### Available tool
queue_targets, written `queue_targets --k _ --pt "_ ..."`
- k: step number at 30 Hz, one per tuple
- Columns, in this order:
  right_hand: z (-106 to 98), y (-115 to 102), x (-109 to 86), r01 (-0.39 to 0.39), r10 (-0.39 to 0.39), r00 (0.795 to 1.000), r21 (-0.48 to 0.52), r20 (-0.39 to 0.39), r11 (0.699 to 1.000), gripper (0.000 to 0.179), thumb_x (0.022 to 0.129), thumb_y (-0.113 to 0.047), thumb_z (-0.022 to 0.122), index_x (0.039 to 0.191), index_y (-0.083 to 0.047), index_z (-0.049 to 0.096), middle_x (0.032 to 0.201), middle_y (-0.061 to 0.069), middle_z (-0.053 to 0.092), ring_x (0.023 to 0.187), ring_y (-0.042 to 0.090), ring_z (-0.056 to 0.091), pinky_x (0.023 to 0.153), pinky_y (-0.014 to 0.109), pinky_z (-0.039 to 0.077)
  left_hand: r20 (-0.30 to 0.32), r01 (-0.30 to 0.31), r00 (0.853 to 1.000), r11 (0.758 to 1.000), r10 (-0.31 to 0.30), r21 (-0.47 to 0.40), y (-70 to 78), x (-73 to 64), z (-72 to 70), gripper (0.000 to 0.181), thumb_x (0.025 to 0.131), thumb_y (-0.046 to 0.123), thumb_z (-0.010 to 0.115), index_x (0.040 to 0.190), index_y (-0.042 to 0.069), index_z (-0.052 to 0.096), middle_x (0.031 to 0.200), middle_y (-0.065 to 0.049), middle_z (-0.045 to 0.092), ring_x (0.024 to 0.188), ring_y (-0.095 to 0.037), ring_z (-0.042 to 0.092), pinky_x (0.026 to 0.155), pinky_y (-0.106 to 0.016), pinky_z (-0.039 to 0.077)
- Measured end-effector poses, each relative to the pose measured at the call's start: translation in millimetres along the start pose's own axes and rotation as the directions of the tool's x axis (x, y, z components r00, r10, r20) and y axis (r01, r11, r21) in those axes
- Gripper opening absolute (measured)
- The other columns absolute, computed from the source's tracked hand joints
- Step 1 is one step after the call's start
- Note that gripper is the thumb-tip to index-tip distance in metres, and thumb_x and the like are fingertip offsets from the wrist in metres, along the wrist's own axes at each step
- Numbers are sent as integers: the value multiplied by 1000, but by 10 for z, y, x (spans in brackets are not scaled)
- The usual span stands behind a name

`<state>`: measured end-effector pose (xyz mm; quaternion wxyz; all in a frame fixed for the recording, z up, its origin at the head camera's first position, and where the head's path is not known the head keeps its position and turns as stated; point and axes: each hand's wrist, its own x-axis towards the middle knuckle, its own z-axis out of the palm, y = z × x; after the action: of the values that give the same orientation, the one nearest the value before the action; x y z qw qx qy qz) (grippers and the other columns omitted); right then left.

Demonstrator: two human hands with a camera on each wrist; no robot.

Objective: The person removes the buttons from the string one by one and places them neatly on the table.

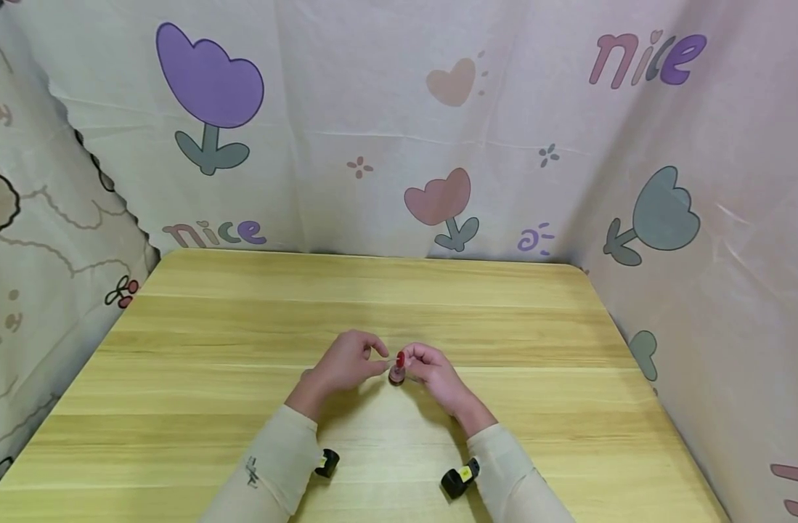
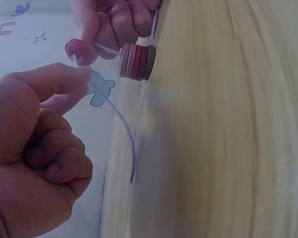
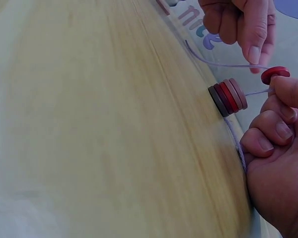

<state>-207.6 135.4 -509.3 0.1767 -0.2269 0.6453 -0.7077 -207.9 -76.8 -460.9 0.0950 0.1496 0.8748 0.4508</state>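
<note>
A red button (image 3: 276, 73) sits pinched between two bare hands above the pale wooden table (image 1: 536, 327) as, from my remote post, I judge the threading well along: a stack of gray, red and pink discs (image 3: 228, 97) is already on the lilac cord (image 2: 133, 153), and the cord's free end trails out of the red button toward the left. What remains, I reckon, is to draw that button down to the stack, since a short bare stretch of cord parts the two; I see no finishing knot. The button lies at the fingertips of the right hand (image 1: 438, 379), whose thumb and forefinger close on its edge, the other fingers folded toward the palm. Just to the left, the left hand (image 1: 348, 361) brings thumb and forefinger together on the cord right beside the button, its remaining fingers curled. The stack sits just below the pinch; whether it touches the wood, I cannot tell. Left of the left wrist, a small pinkish piece (image 1: 306, 373) shows, too hidden for me to identify.
</note>
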Motion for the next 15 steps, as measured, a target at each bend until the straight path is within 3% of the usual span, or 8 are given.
queue_targets --k 7,15 --pt "3 -12 0 -1 1 1000 -1 -7 1000 29 104 -12 47 100 16 51 101 37 58 99 44 61 98 50 44 0 -40 999 999 40 13 9 6 19 4 90 14 75 87 15 73 53 4 33 44 -10 28 44 -25 24" --pt "15 -13 -2 -13 13 999 0 -34 1000 24 102 -7 46 98 16 50 97 30 58 93 34 60 90 44 47 7 -33 999 999 33 -19 3 -5 32 9 95 14 69 86 15 71 55 5 35 45 -10 30 45 -25 26"
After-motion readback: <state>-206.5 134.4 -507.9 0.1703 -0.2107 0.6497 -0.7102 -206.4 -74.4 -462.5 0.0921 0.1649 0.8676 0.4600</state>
